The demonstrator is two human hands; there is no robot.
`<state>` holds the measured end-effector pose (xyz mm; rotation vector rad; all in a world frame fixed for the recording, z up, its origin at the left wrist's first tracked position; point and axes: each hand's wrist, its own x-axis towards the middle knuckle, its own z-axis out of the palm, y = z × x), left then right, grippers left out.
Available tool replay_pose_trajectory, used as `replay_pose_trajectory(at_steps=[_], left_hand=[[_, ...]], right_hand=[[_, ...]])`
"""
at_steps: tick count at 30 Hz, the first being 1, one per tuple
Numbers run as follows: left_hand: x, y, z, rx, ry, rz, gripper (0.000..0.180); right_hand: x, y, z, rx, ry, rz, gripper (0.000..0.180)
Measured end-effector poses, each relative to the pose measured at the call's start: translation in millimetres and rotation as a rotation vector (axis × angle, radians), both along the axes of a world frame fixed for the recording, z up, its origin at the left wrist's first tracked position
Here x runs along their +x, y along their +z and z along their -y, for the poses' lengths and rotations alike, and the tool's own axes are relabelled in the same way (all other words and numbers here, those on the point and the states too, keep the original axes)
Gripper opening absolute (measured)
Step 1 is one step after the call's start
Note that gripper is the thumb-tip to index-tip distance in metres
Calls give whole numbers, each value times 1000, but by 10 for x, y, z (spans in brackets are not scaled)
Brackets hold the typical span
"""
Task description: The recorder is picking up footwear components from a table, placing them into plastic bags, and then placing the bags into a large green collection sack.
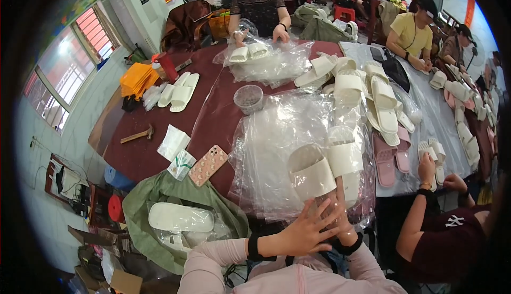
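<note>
The left hand (302, 233) is spread, gripping nothing; I can't tell the right hand's (346, 224) grip. Two white plastic slippers (313, 181) just ahead look unwrapped, on flat clear bags (274, 134). Wrapped white slippers (181, 218) already sit in a green cloth sack (230, 214).

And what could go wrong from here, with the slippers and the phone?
The white slipper nearest the left hand lies on loose plastic bags, so it might slide if pushed. The phone lies near the edge of the table, beside the open green sack, so a bump could perhaps drop it in.
</note>
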<state>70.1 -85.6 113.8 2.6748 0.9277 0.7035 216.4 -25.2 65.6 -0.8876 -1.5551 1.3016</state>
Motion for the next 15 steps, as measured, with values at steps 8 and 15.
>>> replay_pose_trajectory(at_steps=[8,15], left_hand=[[-311,-79,-498,-690,578,1368,66],[-504,-664,-429,-1271,376,1517,44]], right_hand=[[-270,242,9,505,-256,520,54],[-458,200,-134,523,-210,486,58]])
